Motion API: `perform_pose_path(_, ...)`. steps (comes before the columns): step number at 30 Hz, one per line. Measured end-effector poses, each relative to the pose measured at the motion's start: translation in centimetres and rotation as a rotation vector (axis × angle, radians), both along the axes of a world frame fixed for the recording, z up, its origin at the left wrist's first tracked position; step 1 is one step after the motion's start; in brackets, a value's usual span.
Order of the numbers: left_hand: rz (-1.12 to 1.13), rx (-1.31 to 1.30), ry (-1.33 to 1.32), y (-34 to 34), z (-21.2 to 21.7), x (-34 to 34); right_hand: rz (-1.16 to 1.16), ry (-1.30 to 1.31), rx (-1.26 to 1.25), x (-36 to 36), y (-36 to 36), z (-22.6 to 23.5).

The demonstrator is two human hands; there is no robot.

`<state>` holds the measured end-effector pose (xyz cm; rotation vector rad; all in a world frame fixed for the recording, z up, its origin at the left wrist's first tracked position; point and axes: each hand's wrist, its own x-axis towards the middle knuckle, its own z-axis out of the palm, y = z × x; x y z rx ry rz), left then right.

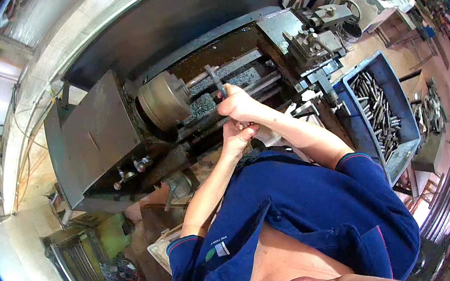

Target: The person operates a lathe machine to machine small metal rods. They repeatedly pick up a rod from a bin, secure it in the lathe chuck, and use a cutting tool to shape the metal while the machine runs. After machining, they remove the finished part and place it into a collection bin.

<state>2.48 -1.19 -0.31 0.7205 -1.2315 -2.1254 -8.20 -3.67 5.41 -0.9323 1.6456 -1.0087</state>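
A lathe chuck (164, 100) grips a thin metal rod (199, 78) that juts out to the right. Across the rod's outer end lies a dark bar-shaped tool (216, 81); its exact kind is unclear. My right hand (238, 105) is closed around this bar, a little nearer to me than the rod. Just below, my left hand (238, 136) is curled with its fingers bent, seemingly around the bar's near end, which the hands mostly hide. Metal shavings (203, 106) cover the lathe bed under the rod.
The grey headstock (99, 132) with levers stands left. At right sit the tool post (309, 46) and carriage, beside a blue bin (348, 104) full of metal pieces. A dark splash guard (182, 16) rises behind. Long bars (449, 191) lie at far right.
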Motion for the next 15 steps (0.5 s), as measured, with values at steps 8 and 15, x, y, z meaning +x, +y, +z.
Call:
perform_pose_path(8,0.011,0.014,0.145,0.5,0.3,-2.0,-0.133,-0.068,-0.005,-1.7,0.6,-0.9)
perform_pose_path(15,-0.066,0.084,0.103,0.3,0.3,-1.2,-0.066,-0.105,0.016,-1.7,0.8,0.2)
